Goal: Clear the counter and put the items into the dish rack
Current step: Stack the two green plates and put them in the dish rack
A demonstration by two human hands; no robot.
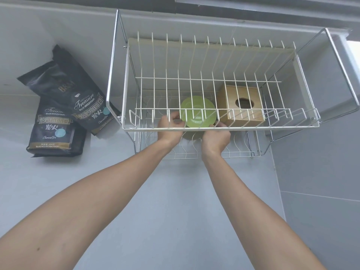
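A two-tier white wire dish rack (311, 126) stands on the grey counter against the wall. Inside its lower tier a green bowl (198, 109) is held on its side, seen through the upper tier's wires. My left hand (169, 127) grips the bowl's left rim and my right hand (215, 138) holds its lower right edge. Both hands reach under the front rail of the upper tier. A wooden box (240, 106) with a round hole sits in the lower tier, just right of the bowl.
Two dark coffee bags (56, 123) lean against the wall to the left of the rack, a third bag (81, 90) propped over them. The grey counter (165, 201) stretches toward me; its right edge drops to a tiled surface (321, 211).
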